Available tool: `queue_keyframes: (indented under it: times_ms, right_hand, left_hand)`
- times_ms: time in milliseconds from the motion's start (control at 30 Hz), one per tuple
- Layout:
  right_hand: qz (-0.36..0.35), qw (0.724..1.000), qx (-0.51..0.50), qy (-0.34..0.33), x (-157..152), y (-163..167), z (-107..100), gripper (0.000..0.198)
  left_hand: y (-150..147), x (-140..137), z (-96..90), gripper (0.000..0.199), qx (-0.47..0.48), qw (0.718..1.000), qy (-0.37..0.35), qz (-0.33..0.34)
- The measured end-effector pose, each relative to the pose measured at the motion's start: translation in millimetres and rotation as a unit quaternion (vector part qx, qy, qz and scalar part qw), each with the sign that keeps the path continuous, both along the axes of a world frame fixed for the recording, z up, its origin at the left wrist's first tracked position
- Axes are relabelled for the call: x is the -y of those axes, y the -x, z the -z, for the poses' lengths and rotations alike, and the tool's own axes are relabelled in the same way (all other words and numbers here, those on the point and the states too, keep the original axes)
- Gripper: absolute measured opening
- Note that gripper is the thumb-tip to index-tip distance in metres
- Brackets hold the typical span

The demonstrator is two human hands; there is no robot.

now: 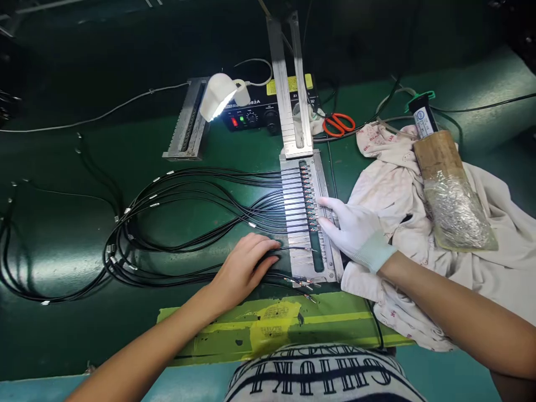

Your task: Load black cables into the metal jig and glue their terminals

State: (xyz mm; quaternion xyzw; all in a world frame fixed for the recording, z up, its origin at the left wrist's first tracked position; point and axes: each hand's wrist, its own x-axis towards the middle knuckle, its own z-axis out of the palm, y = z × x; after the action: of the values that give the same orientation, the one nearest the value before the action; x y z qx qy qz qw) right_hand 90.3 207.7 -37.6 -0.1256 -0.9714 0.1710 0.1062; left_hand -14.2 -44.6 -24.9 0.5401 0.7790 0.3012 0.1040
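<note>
My bare left hand (247, 262) is closed, with a thin black cable (293, 248) between thumb and index finger. The cable's stripped end reaches over the slot of a slotted metal fixture (299, 259). My right hand (355, 229), in a white glove, has thumb and index finger apart, their tips at the fixture's right side beside a row of small metal connectors (310, 212). Several black cables (268, 204) lie in the fixture's grooves and end at these connectors. Loose cables with stripped ends (301, 282) lie below my left hand.
A hinged metal cover (288, 100) stands raised behind the fixture. Behind are a lit lamp (220, 95), a black control box (253, 114), a metal block (186, 123) and orange-handled scissors (339, 124). At right, a syringe (422, 117) sits in a wrapped holder (444, 162) on a cloth (385, 178).
</note>
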Motion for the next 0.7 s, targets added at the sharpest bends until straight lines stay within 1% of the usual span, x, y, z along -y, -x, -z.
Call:
queue_keyframes:
  times_ms: [100, 167, 233, 300, 367, 467, 567, 700]
  right_hand:
    - [0.000, 1.000, -0.007, 0.003, -1, 0, 1, 0.036]
    - [0.000, 1.000, -0.018, 0.003, -1, 0, 1, 0.036]
    - [0.003, 1.000, -0.024, 0.005, 0, 1, 0, 0.035]
    - [0.004, 1.000, -0.020, 0.012, 0, 1, 0, 0.035]
    - [0.003, 1.000, -0.015, 0.016, 0, 1, -1, 0.035]
    - [-0.002, 1.000, -0.017, 0.014, 0, 1, -1, 0.033]
    - [-0.006, 1.000, -0.018, 0.019, -1, 1, 0, 0.032]
    - [-0.008, 0.999, -0.020, 0.026, -1, 1, 0, 0.032]
  left_hand:
    - [0, -9, 1.8, 0.010, 0.001, 1.000, -0.012, 0.003]
    - [3, -11, 0.7, 0.013, 0.002, 1.000, -0.027, 0.012]
    - [6, -13, -1.4, 0.021, -0.012, 0.999, -0.035, 0.034]
    - [11, -15, -3.3, 0.030, -0.057, 0.996, -0.022, 0.070]
    - [15, -19, -4.4, 0.034, -0.122, 0.987, 0.003, 0.101]
    - [19, -24, -4.6, 0.037, -0.198, 0.973, 0.023, 0.114]
    - [20, -27, -4.8, 0.035, -0.232, 0.965, 0.029, 0.118]
    - [19, -29, -7.1, 0.033, -0.237, 0.963, 0.034, 0.121]
